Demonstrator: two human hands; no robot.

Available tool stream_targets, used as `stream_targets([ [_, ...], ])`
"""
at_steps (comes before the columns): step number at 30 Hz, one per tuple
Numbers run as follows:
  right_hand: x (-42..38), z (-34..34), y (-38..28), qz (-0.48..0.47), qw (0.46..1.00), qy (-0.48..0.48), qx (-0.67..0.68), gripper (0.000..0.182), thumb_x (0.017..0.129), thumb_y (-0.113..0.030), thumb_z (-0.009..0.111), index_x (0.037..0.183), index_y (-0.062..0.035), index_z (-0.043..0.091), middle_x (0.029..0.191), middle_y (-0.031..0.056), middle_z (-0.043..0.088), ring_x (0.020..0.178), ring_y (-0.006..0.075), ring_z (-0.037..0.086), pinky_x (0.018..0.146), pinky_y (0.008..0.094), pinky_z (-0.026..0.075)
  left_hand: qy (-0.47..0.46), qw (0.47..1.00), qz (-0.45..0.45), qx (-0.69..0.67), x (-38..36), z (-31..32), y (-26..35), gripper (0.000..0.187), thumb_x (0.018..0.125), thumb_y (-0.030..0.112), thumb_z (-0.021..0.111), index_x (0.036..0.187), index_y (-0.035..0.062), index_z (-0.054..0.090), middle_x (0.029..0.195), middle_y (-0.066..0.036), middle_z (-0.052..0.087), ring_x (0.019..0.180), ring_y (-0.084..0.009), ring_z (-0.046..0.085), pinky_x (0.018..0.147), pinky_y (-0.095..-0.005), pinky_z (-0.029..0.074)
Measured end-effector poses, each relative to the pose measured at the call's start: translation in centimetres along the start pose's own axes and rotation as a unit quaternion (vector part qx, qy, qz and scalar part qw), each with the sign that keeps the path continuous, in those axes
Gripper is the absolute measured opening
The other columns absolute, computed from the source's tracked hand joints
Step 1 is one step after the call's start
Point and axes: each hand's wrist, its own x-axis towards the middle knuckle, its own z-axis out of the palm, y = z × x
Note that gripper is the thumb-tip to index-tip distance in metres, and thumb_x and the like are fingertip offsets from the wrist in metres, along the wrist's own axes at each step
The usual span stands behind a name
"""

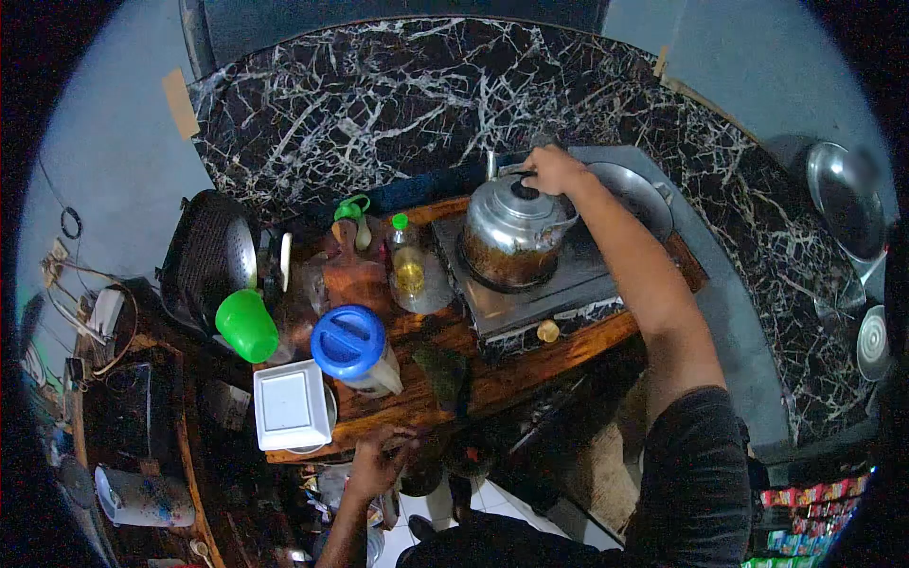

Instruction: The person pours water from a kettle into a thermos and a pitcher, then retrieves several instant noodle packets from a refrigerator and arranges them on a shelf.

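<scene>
A metal kettle (516, 232) with a browned lower body stands upright on the stove (492, 312) at the middle right. My right hand (554, 172) reaches over from the right, its fingers closed at the dark grip on top of the kettle. Whether the fingers hold the handle or the lid's knob cannot be made out. My left hand (383, 459) is low, near the front edge of the wooden table (417, 417), fingers loosely bent and apart, with nothing visible in them. Nearest to it are a blue-lidded pitcher (350, 346) and a white square container (292, 405).
A metal pan (630, 199) sits behind my right forearm. Left of the stove stand an oil bottle (407, 260), a wooden board (355, 275) and a green cup (248, 327). A dark rack (204, 265) is at the left. Behind runs a marble-patterned surface (454, 95).
</scene>
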Motion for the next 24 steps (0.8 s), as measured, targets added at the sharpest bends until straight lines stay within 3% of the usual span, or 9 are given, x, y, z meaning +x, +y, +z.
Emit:
stream_targets([
  [2, -0.2, 2.1, 0.2, -0.04, 0.999, 0.028, 0.01, 0.029, 0.077, -0.021, 0.074, 0.101, -0.0052, 0.072, 0.103, 0.0175, 0.069, 0.097, 0.0313, 0.066, 0.087, 0.0403, 0.051, 0.015, 0.995, -0.075, -0.061, -1.5, -0.5, 1.0, 0.02, 0.083, 0.003, 0.07, 0.101, 0.0014, 0.063, 0.101, -0.012, 0.069, 0.092, -0.0277, 0.068, 0.08, -0.0376, 0.053],
  [3, 2.7, -0.4, 3.0, -0.044, 0.998, 0.051, -0.015, 0.029, 0.077, -0.021, 0.074, 0.101, -0.0052, 0.072, 0.103, 0.0175, 0.069, 0.097, 0.0313, 0.066, 0.087, 0.0403, 0.051, 0.032, 0.996, -0.046, -0.069, 3.4, 0.7, 0.6, 0.02, 0.083, 0.003, 0.07, 0.101, 0.0014, 0.063, 0.101, -0.012, 0.069, 0.092, -0.0277, 0.068, 0.08, -0.0376, 0.053],
  [5, 2.8, 0.8, 3.3, -0.112, 0.993, 0.03, -0.006, 0.03, 0.074, -0.02, 0.077, 0.099, -0.0048, 0.073, 0.099, 0.0169, 0.07, 0.091, 0.031, 0.067, 0.083, 0.0399, 0.052, 0.047, 0.996, -0.029, -0.073, 3.0, 0.5, 0.6, 0.018, 0.083, 0.005, 0.07, 0.099, 0.0007, 0.063, 0.098, -0.013, 0.068, 0.09, -0.0287, 0.068, 0.078, -0.0358, 0.052],
  [6, 2.8, 1.1, 3.0, -0.089, 0.996, 0.011, 0.028, 0.03, 0.072, -0.019, 0.078, 0.098, -0.0052, 0.073, 0.095, 0.016, 0.07, 0.089, 0.0303, 0.067, 0.082, 0.0385, 0.052, 0.047, 0.996, -0.033, -0.07, 3.0, 0.3, 0.3, 0.018, 0.083, 0.005, 0.07, 0.099, 0.0007, 0.063, 0.098, -0.013, 0.068, 0.09, -0.0287, 0.068, 0.078, -0.0358, 0.052],
  [8, 2.9, 0.6, 2.9, -0.103, 0.994, 0.014, 0.012, 0.03, 0.072, -0.018, 0.078, 0.098, -0.0049, 0.072, 0.094, 0.0161, 0.07, 0.089, 0.0301, 0.067, 0.082, 0.0383, 0.052, 0.063, 0.996, 0.063, 0.024, 3.6, 0.1, -0.3, 0.02, 0.083, 0.007, 0.07, 0.101, 0.0015, 0.063, 0.097, -0.014, 0.067, 0.091, -0.0293, 0.067, 0.079, -0.0353, 0.052],
  [14, 3.2, -4.1, 3.9, -0.119, 0.991, 0.054, 0.008, 0.028, 0.072, -0.013, 0.076, 0.098, -0.0042, 0.072, 0.09, 0.0172, 0.07, 0.084, 0.0301, 0.068, 0.079, 0.0385, 0.053, 0.033, 0.999, -0.021, 0.02, 4.2, 0.0, 0.7, 0.024, 0.081, 0.008, 0.072, 0.103, 0.0034, 0.063, 0.1, -0.014, 0.067, 0.098, -0.0297, 0.065, 0.084, -0.038, 0.05],
  [17, 3.3, -4.9, 4.2, -0.135, 0.989, 0.063, 0.015, 0.028, 0.07, -0.012, 0.076, 0.098, -0.006, 0.073, 0.086, 0.0176, 0.07, 0.079, 0.0301, 0.069, 0.076, 0.0384, 0.053, 0.037, 0.999, 0.037, 0.001, 4.8, 0.1, 0.9, 0.024, 0.081, 0.008, 0.071, 0.103, 0.004, 0.063, 0.102, -0.014, 0.067, 0.099, -0.0297, 0.065, 0.085, -0.0382, 0.05],
  [24, 3.2, -2.0, 2.5, -0.18, 0.983, -0.004, -0.036, 0.034, 0.067, -0.012, 0.078, 0.1, -0.0118, 0.074, 0.093, 0.0133, 0.07, 0.09, 0.0296, 0.065, 0.085, 0.039, 0.05, -0.012, 1.0, 0.008, 0.025, 5.1, 0.3, 1.3, 0.024, 0.082, 0.008, 0.07, 0.105, 0.0048, 0.064, 0.105, -0.013, 0.067, 0.1, -0.0304, 0.064, 0.085, -0.0373, 0.05],
])
